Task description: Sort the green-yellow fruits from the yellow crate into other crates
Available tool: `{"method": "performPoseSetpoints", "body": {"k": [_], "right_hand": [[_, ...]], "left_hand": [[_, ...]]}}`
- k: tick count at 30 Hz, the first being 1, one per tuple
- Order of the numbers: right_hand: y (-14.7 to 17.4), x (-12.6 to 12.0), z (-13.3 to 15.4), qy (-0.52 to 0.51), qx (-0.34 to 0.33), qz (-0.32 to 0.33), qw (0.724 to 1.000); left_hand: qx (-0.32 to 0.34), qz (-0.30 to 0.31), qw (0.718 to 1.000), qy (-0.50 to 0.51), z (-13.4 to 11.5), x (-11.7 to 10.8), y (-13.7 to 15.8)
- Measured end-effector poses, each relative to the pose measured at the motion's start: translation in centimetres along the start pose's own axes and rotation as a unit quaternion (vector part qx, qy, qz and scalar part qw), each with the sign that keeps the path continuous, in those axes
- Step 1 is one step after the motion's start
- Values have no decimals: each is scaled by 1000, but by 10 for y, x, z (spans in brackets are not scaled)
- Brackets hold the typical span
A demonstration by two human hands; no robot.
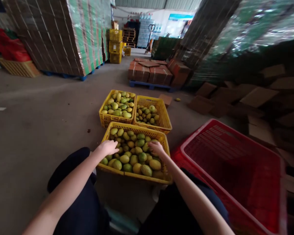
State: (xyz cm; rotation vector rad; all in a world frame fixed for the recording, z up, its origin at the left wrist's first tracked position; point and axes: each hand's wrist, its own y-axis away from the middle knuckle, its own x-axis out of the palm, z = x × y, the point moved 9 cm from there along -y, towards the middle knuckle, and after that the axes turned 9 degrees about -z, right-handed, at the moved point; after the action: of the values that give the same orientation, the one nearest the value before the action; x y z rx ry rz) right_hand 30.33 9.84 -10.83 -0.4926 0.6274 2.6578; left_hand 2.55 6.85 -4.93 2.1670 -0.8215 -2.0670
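Observation:
A yellow plastic crate point(134, 176) of yellow-green oval fruits, which look like mangoes point(124, 159), stands in front of my knees. My left hand point(109, 148) is over its left side, fingers stretched toward the middle and slightly apart, holding nothing that I can see. Over the right side is my right hand point(156, 148), its fingers loosely bent and apart. Their tips are close beside a green mango point(146, 147); whether they touch it is not clear.
Behind it stand a full crate of mangoes point(103, 118) and a partly filled crate point(165, 114). A large red crate point(198, 130) is close on my right, with flattened cardboard point(257, 96) beyond. Boxes on a blue pallet point(150, 86) and wrapped stacks point(51, 36) stand farther back.

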Motion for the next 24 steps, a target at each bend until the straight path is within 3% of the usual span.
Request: {"method": "performPoseSetpoints", "body": {"k": [3,7,11,15,19,21,23,24], "right_hand": [[14,29,-46,155,-29,11,987],[20,63,-70,285,-72,22,956],[16,75,-84,336,-94,24,937],[9,71,-87,331,-94,27,939],[9,73,-53,285,-108,42,951],[19,75,-13,243,-138,53,959],[41,74,48,122,-212,63,968],[57,74,82,44,-258,86,961]], "left_hand": [[17,10,999,38,-5,2,1],[2,11,999,46,-1,3,-2],[-14,9,998,54,3,7,-8],[-25,5,998,65,11,10,-10],[-35,-14,996,79,22,0,-12],[-43,-78,985,149,25,-16,-14],[-63,-164,937,303,28,-34,-13],[-79,-190,890,408,29,-39,-12]]}}
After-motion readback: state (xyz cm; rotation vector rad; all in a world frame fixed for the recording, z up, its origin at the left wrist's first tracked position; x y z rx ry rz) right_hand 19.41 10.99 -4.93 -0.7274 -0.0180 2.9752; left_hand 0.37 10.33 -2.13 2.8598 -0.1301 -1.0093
